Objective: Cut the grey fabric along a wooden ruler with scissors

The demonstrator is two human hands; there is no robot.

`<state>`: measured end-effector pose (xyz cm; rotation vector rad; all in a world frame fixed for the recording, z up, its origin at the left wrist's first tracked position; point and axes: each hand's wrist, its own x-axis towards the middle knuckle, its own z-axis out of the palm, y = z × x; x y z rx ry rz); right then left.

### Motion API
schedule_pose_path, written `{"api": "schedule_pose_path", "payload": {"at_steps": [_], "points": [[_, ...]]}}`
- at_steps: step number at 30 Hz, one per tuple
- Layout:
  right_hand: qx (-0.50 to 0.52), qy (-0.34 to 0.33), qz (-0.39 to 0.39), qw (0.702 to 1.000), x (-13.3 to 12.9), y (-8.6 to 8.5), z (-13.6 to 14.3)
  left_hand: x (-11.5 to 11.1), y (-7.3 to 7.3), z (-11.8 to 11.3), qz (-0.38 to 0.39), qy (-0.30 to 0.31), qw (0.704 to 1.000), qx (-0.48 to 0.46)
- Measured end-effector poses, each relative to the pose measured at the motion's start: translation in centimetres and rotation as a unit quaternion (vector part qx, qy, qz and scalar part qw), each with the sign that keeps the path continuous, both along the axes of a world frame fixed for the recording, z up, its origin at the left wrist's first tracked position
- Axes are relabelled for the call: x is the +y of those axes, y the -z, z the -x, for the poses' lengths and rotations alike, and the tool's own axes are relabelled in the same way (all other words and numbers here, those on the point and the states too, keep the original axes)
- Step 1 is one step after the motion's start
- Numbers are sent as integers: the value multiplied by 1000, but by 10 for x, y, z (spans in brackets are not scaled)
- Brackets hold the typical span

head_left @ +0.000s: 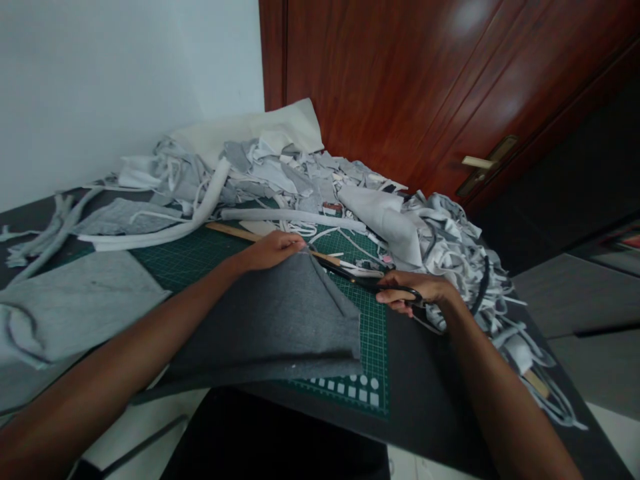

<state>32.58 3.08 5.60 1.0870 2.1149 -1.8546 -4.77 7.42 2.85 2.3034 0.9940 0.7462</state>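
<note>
holding one grey fabric panel (pixel 280 317) pinched in left grip (pixel 277 249), one pair of scissors (pixel 367 284) clasped in right grip (pixel 414 288).

A reddish-brown wooden door (pixel 370 73) with a brass-toned handle (pixel 479 162) stands beyond the table (pixel 425 387); a pale wall (pixel 125 73) adjoins it at left; grey and white fabric scraps (pixel 295 180) heap along the table's far side; a cream sheet (pixel 300 123) rises behind them; a grey cabinet (pixel 580 300) stands at right; light tiled floor (pixel 430 470) shows below.
</note>
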Motion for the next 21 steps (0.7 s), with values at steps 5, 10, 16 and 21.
{"api": "schedule_pose_path", "payload": {"at_steps": [5,10,16,21], "points": [[44,-9,8,999,-1,-3,-5,1,-2,3,24,-1,1000,-4],[41,-43,8,998,-2,-8,-4,-2,-5,1,43,9,999,-31],[16,-62,-37,997,1,-14,-4,-7,-9,0,113,13,992,-62],[-2,-60,-61,996,1,-16,-2,-6,-9,1,127,27,989,-69]]}}
